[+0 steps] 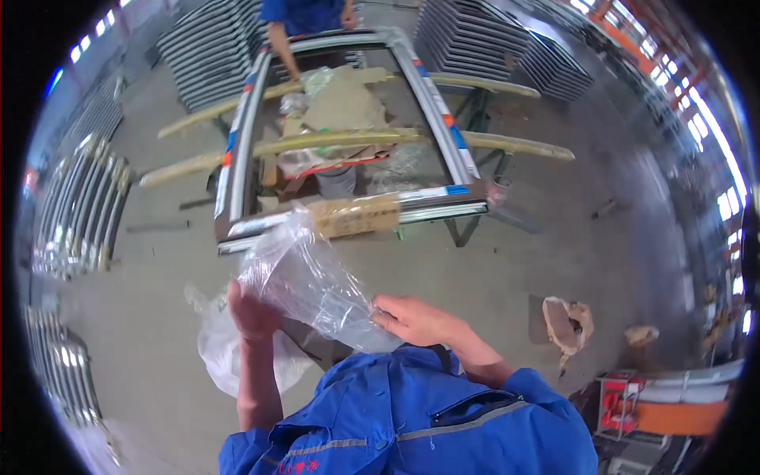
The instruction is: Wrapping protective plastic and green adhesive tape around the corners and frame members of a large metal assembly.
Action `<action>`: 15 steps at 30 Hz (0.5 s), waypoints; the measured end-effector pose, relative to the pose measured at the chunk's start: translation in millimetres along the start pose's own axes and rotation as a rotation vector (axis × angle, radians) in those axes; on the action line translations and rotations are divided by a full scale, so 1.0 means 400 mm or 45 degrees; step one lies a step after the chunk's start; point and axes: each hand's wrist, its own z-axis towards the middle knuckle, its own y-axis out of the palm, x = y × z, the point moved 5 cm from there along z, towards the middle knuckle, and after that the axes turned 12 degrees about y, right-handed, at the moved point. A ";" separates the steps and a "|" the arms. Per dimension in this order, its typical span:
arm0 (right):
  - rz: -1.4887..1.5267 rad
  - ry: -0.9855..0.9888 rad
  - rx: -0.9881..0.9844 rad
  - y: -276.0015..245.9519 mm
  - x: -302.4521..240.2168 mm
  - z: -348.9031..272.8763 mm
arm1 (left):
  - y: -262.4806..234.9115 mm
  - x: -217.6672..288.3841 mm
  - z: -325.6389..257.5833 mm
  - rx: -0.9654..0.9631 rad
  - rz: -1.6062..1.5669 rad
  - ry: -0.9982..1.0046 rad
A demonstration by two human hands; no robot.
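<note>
Metal frames (pixel 79 206) stand in a row at the far left. Next comes a white plastic bag (pixel 226 356) on the floor. The left hand (pixel 255 313) is at the left edge of a clear plastic film (pixel 317 297); I cannot tell if its fingers are closed on it. This film spreads between both hands, before the person's body, and its far end reaches the near bar of a large window frame (pixel 434 103), beside a brown strip (pixel 356 215). The right hand (pixel 416 319) has thumb and fingers clamped on the film's right side. Further right, a torn brown sack (pixel 568 324) lies on the floor.
</note>
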 end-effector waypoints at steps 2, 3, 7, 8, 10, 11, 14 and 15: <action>0.077 0.030 0.106 -0.079 0.047 -0.043 | 0.125 -0.046 0.084 -0.390 0.159 -0.046; 0.132 0.061 0.165 -0.118 0.076 -0.061 | 0.171 -0.075 0.122 -0.413 0.190 -0.070; 0.269 0.067 0.521 -0.250 0.216 -0.124 | 0.333 -0.237 0.265 -0.328 0.821 0.021; 0.435 0.140 0.589 -0.286 0.247 -0.144 | 0.371 -0.283 0.295 -0.317 0.779 -0.033; 0.681 0.189 0.709 -0.340 0.334 -0.179 | 0.429 -0.372 0.367 -0.317 0.541 -0.153; 0.697 0.193 0.732 -0.375 0.359 -0.194 | 0.512 -0.433 0.385 -0.345 0.560 -0.123; 0.712 0.297 1.048 -0.472 0.409 -0.234 | 0.605 -0.548 0.471 -0.299 0.651 -0.120; 0.722 0.299 1.061 -0.494 0.423 -0.228 | 0.615 -0.590 0.513 -0.341 0.606 -0.139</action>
